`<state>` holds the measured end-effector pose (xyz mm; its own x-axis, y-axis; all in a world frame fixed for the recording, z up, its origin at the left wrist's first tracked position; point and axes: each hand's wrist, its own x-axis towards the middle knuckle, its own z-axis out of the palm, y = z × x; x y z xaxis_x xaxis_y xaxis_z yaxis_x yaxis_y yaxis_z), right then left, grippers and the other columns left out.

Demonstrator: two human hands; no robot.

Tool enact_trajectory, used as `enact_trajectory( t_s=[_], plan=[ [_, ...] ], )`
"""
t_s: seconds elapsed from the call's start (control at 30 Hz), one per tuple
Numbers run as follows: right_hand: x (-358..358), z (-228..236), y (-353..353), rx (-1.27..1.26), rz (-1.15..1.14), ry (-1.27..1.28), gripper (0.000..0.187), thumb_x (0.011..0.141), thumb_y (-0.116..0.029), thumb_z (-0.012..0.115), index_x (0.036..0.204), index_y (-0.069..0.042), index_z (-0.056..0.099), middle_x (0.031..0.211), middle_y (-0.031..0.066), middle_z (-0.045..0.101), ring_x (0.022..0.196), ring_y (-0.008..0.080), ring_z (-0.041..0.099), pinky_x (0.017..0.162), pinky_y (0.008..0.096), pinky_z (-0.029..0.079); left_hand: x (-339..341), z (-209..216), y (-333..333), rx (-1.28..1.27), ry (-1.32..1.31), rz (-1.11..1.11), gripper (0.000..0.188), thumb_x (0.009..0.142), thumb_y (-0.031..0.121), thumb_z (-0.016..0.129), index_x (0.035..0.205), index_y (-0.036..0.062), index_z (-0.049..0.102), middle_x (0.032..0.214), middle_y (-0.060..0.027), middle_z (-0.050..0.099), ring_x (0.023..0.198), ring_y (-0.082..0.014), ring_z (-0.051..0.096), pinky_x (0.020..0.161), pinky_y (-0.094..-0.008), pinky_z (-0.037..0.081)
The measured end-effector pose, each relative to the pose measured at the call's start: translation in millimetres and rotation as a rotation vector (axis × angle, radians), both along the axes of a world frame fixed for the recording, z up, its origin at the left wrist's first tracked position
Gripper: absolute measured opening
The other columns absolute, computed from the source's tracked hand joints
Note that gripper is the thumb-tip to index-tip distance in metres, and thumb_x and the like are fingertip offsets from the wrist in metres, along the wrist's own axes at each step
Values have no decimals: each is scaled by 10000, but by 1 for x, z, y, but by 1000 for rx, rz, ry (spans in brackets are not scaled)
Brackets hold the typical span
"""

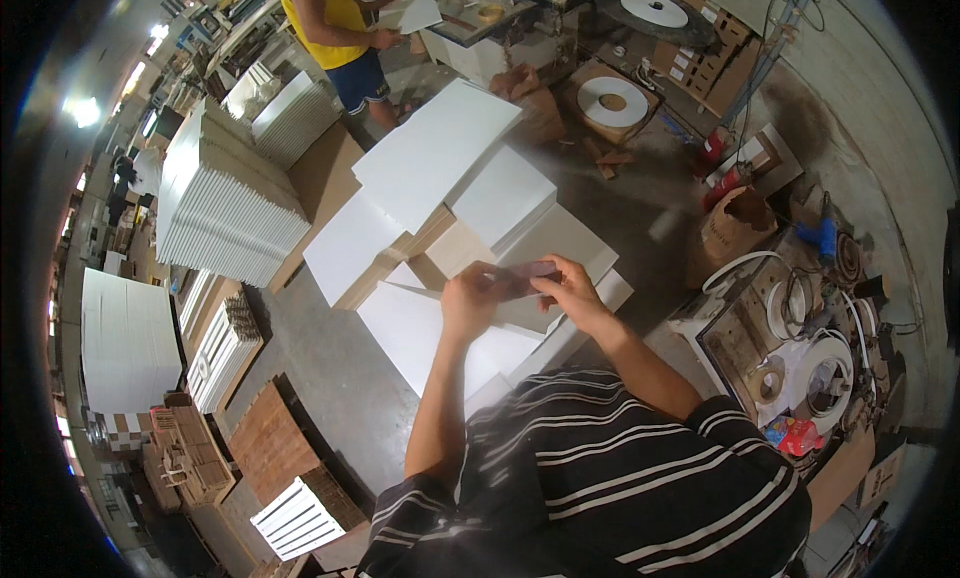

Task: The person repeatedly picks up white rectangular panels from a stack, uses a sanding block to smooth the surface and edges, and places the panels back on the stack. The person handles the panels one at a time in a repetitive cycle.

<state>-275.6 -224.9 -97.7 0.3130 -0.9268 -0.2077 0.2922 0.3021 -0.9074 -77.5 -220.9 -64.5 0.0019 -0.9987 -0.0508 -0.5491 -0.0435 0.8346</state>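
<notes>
My left hand [472, 296] and my right hand [572, 290] are raised close together over a pile of white panels. Both are closed, fingers pinching the two ends of a small brownish strip [520, 277], whose exact kind I cannot make out. Below them, white boards [440, 153] overlap at different angles, some with beige undersides or edges [560, 246]. Nearest my left forearm is another white board [415, 328], lying partly under the left hand.
Tall stacks of white panels [225, 203] stand at the left. Beyond the pile, a person in a yellow top [335, 23] works at a machine. Rolls of white edging [612, 103] and a cluttered bench [740, 343] are on the right. A brown board [275, 443] lies at lower left.
</notes>
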Motion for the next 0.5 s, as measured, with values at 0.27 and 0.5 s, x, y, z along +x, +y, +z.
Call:
enact_trajectory(
  t_s=[0.27,0.5],
  plan=[
    [6,0,6,29,26,-38,218,924,-92,628,1123,-17,579,894,26,613,691,107,574,575,253,470,10,-13,-6,-36,105,-70,85,800,-33,627,880,-3,623,647,-29,611,610,-77,542,558,-265,448],
    [11,-9,0,-21,-59,-2,141,905,-63,629,1023,13,619,811,36,610,601,125,568,522,261,464,6,-5,-3,-26,-41,-7,218,786,137,722,963,56,624,738,-142,651,669,-269,634,615,-379,486]
  ],
)
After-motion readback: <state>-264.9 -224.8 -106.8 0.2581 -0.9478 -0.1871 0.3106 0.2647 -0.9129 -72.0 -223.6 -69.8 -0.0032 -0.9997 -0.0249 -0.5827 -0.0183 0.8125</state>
